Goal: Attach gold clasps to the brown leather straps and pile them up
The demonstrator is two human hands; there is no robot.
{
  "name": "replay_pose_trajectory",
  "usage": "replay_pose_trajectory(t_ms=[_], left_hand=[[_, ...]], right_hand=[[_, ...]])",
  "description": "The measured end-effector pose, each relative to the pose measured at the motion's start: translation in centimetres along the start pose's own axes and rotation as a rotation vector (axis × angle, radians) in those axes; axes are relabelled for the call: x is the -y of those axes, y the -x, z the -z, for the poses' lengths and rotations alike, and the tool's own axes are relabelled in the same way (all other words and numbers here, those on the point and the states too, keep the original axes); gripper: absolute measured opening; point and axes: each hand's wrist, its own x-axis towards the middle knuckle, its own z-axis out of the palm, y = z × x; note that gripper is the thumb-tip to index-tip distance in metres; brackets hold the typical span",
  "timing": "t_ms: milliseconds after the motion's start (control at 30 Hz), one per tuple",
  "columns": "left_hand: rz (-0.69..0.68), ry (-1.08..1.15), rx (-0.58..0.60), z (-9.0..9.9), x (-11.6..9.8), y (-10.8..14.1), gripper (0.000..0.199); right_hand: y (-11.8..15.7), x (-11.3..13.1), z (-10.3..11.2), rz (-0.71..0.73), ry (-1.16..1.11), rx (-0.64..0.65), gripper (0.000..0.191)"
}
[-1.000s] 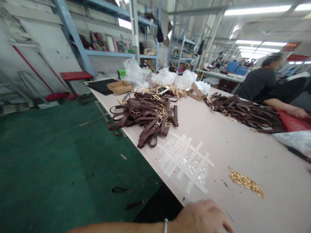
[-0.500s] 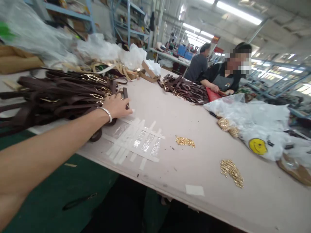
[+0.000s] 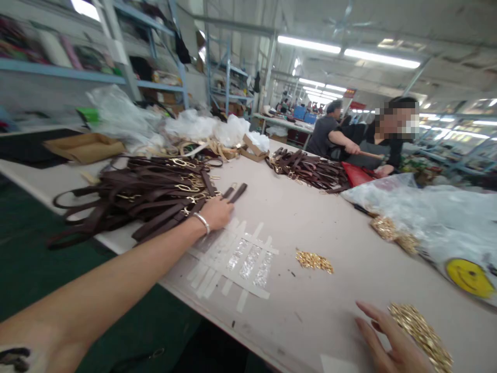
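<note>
1. Progress. I judge the work to be under way: straps lie heaped on the table [image 3: 272, 207], in a near pile [image 3: 155, 191] by its edge and a far pile [image 3: 310, 168] towards the co-workers. Which straps are finished, and how many are left, I cannot tell.

2. Left hand [image 3: 217, 211]. At the near pile's right side, I have its fingers drawn in narrowly, seemingly holding a strap [image 3: 238, 192] whose end projects past them; the fingertips are hidden.

3. Right hand [image 3: 399, 349]. I have its thumb and forefinger apart, with nothing visible between them, just beside the right gold heap [image 3: 421, 334].

4. Counts. Strap piles: 2, the straps overlapping too much to number. Loose heaps of gold pieces: 2, the other being the middle heap [image 3: 315, 260], right of the taped patch [image 3: 248, 259]. Clear windows plainly seen in that patch: 3. Cardboard boxes, left [image 3: 87, 150] and right [image 3: 254, 147]: 2. Co-workers nearby, rear [image 3: 324, 132] and front [image 3: 373, 150]: 2.
</note>
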Motion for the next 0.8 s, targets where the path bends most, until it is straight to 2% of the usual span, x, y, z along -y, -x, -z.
replay_pose_trajectory(t_ms=[133,233,367,500,567,667,733,800], left_hand=[[-0.111,-0.020,0.051,0.6,-1.7,3.9,0.020],[-0.195,0.014,0.051,1.1,-2.8,7.0,0.034],[-0.300,0.074,0.071,1.7,-3.3,10.8,0.043],[-0.393,0.173,0.066,2.4,-3.2,13.2,0.048],[-0.380,0.189,0.010,3.0,-3.0,13.4,0.046],[-0.267,0.118,-0.063,4.0,-2.1,12.1,0.044],[-0.232,0.065,-0.050,4.5,-1.0,10.4,0.045],[-0.268,0.020,0.004,4.6,0.2,8.2,0.046]], right_hand=[[-7.5,3.0,-5.8,0.211,0.040,0.040,0.042],[-10.6,5.8,-8.5,0.312,0.065,0.119,0.045],[-11.4,7.6,-9.6,0.410,0.117,0.225,0.039],[-10.1,6.8,-9.0,0.525,0.141,0.211,0.035],[-9.5,5.8,-8.4,0.583,0.168,0.165,0.036],[-8.9,4.3,-7.6,0.694,0.216,0.093,0.035],[-8.5,3.4,-7.0,0.748,0.244,0.081,0.034],[-8.1,2.7,-6.6,0.745,0.273,0.102,0.032]])
